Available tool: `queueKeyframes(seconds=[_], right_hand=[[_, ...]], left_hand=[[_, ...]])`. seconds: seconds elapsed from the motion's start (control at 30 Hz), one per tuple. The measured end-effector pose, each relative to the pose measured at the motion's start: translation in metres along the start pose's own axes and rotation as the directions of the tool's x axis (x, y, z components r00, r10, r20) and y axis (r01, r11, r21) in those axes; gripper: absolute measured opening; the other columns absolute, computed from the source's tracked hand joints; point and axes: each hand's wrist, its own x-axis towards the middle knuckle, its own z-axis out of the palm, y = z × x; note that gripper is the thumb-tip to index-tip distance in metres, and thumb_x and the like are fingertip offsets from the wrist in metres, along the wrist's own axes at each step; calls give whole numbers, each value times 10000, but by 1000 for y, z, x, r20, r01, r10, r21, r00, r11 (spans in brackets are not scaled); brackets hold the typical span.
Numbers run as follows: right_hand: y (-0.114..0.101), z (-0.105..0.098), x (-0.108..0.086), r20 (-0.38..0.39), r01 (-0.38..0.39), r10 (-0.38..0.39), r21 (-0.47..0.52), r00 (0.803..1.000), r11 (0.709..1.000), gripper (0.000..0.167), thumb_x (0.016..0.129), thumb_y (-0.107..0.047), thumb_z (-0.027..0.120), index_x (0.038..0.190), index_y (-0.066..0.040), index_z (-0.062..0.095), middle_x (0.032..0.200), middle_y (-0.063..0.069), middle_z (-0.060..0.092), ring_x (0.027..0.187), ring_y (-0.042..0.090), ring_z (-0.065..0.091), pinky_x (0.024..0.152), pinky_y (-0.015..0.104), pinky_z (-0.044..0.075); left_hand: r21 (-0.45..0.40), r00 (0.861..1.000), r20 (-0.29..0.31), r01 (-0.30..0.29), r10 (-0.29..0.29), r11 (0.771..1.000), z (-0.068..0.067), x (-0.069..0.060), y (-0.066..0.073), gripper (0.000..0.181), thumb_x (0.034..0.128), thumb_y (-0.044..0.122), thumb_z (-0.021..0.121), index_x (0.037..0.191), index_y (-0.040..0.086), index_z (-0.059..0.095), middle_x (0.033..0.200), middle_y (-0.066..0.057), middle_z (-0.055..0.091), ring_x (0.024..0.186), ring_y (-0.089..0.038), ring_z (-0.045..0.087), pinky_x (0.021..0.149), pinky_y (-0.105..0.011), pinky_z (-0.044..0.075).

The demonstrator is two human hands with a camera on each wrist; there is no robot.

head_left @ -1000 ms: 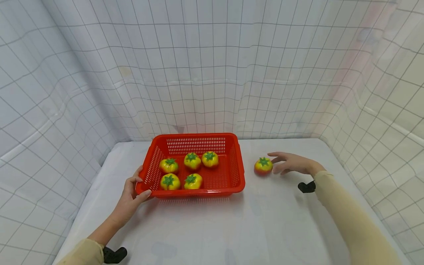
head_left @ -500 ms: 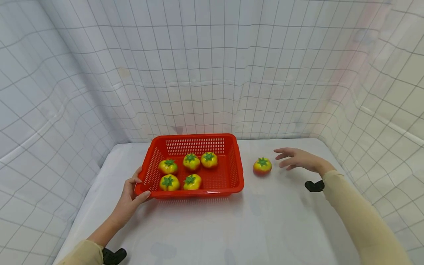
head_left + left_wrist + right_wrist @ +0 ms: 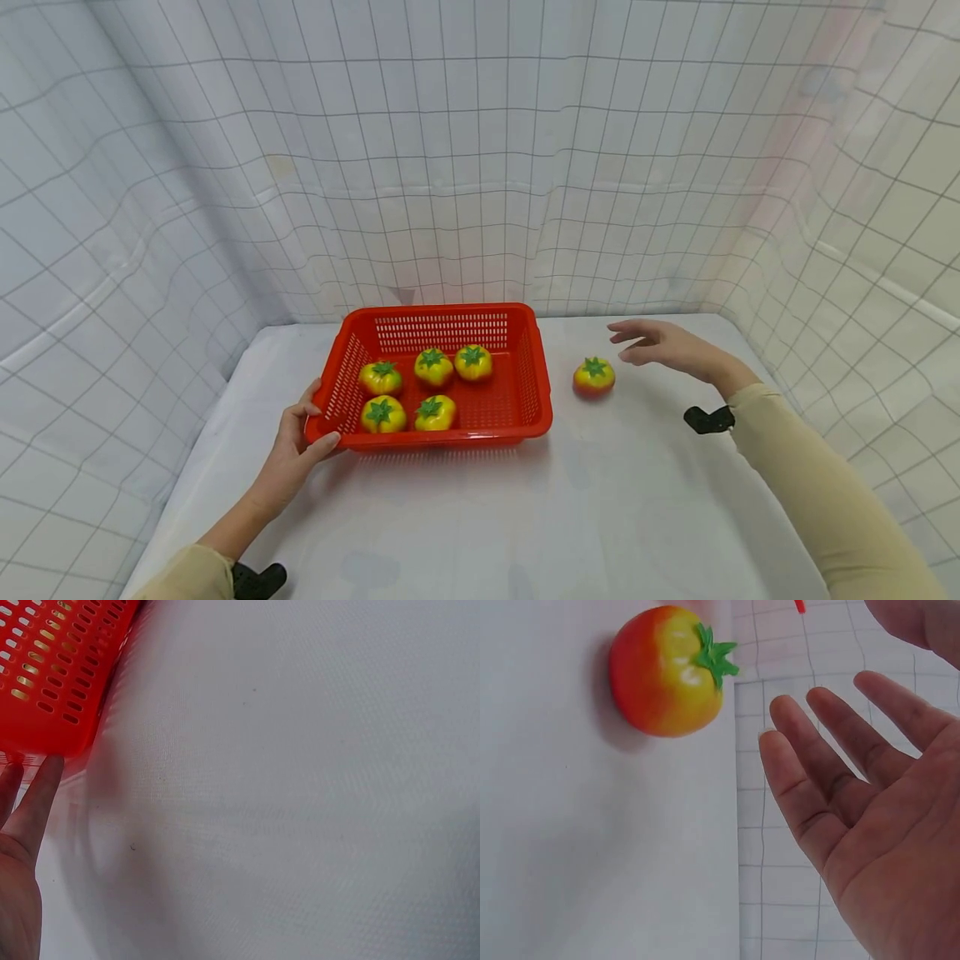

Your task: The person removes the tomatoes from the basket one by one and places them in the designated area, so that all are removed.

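A red plastic basket [image 3: 517, 392] with slotted walls stands on the white table, several yellow-red tomatoes [image 3: 381, 378] with green leafy tops inside it. My left hand [image 3: 291, 446] holds its near left corner, thumb along the front rim and fingers at the left side. In the left wrist view, fingers [image 3: 37, 799] touch the red basket wall [image 3: 45, 727]. One more tomato [image 3: 593, 378] lies on the table to the right of the basket. Above and to the right of it hovers my right hand [image 3: 671, 346], fingers spread and apart from the tomato [image 3: 667, 671].
White cloth with a dark grid [image 3: 480, 167] hangs behind the table and along both sides. The white tabletop [image 3: 480, 517] extends in front of the basket. Black straps or devices [image 3: 708, 420] sit at both wrists.
My right hand has drawn away from the loose tomato, then shifted up and slightly back left above it. The left hand and the basket stay in place.
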Motion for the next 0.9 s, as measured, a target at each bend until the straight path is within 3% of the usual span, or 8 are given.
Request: queueKeyframes(seconds=[0.27,0.77,0.9], right_hand=[[-25,10,7,-40,60,-60,-5,997,998,543,969,-403,702,1458,-244,529,1428,-25,576,1242,208,604,1099,545,413],[-80,37,30,47,126,-123,-64,991,990,536,938,-446,721,1430,-305,561,1373,-82,602,1226,173,598,990,456,521],[-91,44,37,80,124,-119,-67,990,990,562,946,-429,712,1452,-246,551,1375,-41,606,1215,180,606,989,474,517]], left_hand=[[7,1000,-3,2,-2,1000,0,0,1,390,1035,51,563,1274,84,257,1723,-13,7,1526,-425,75,882,-211,542],[8,1000,-4,8,-7,1000,0,-1,0,381,1038,50,555,1273,82,256,1723,0,9,1517,-438,93,877,-226,550],[-12,1000,-4,7,-7,1000,0,-1,0,382,1037,47,558,1270,88,258,1722,-3,9,1515,-436,93,882,-228,548]])
